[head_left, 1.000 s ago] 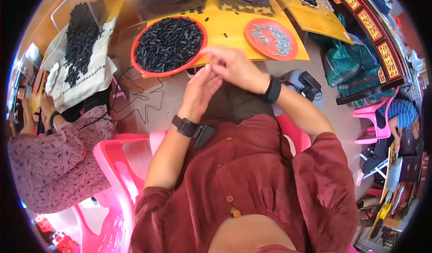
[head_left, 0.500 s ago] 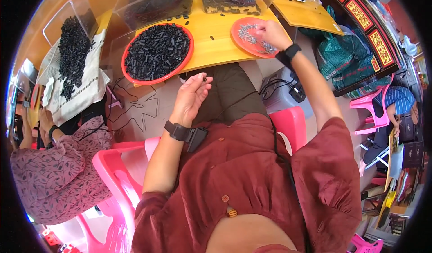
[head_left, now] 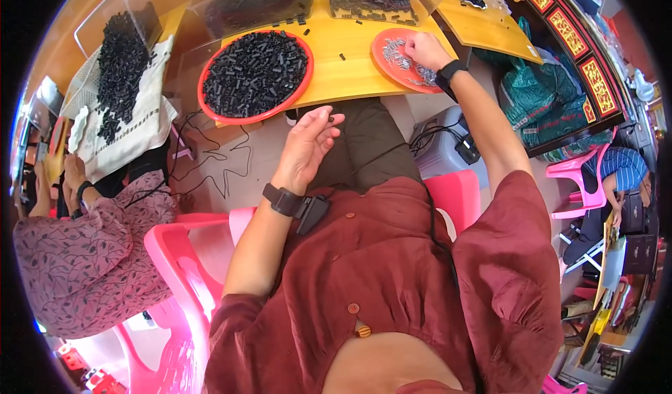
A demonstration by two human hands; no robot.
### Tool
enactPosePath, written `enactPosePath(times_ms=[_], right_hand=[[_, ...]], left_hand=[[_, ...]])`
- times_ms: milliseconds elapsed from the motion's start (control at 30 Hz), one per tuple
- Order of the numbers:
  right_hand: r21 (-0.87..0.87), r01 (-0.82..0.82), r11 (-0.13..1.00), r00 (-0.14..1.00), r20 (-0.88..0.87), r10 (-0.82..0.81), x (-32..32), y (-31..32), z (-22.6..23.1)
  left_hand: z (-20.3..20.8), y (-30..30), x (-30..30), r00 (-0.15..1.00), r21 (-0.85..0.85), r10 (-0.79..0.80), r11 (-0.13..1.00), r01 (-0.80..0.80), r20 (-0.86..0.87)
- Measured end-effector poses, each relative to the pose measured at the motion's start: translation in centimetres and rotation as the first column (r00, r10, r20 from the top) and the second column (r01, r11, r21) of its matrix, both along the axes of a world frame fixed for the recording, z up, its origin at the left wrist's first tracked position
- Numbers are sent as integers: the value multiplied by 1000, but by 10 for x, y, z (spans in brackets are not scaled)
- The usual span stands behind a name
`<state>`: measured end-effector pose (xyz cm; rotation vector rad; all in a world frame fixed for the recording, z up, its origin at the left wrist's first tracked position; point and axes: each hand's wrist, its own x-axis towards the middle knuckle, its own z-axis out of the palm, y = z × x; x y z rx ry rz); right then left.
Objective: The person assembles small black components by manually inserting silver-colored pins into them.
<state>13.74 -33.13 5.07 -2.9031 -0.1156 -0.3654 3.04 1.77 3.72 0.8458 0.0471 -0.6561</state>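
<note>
- The yellow table [head_left: 343, 79] is the landmark for every place below.
- The left hand [head_left: 306, 145] is just off the table's near edge, palm partly turned up, its thumb and forefinger pinching a small dark piece [head_left: 330, 119]; its other fingers are loosely curled.
- The right hand [head_left: 428, 51] is over the table's right part, fingers bunched down at the silver pieces [head_left: 396, 49]; whether it grips one, I cannot tell.
- Those silver pieces lie in an orange-red plate [head_left: 379, 52] on the table's right part.
- A round red tray [head_left: 241, 121] on the table's left part, reaching past the near edge, is heaped with short black pieces [head_left: 255, 72].
- One stray black piece [head_left: 342, 56] lies near the table's middle.
- Two clear bins [head_left: 259, 5] with more black pieces stand along the table's far side.
- Left of the table, black parts [head_left: 122, 72] spill onto a white cloth [head_left: 143, 114].
- Green bags [head_left: 532, 89] sit to the table's right.
</note>
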Motion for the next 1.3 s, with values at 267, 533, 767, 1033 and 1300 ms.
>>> enactPosePath(times_ms=[267,533,767,1033,1300], right_hand=[[605,-267,750,964,171,205,-100,131,58],[706,-322,631,947,221,235,-149,198,48],[729,-337,596,941,247,231,-149,204,41],[564,-388,729,905,385,183,-146,202,37],[468,-346,813,912,370,175,-117,185,45]], left_hand=[[-2,2,0,994,-143,105,985,-98,43],[-5,0,2,994,-236,106,967,-94,35],[-5,-1,-1,994,-219,95,972,-82,48],[-2,-5,-4,991,-227,75,973,-49,107],[-8,1,2,994,-273,105,958,-94,23]])
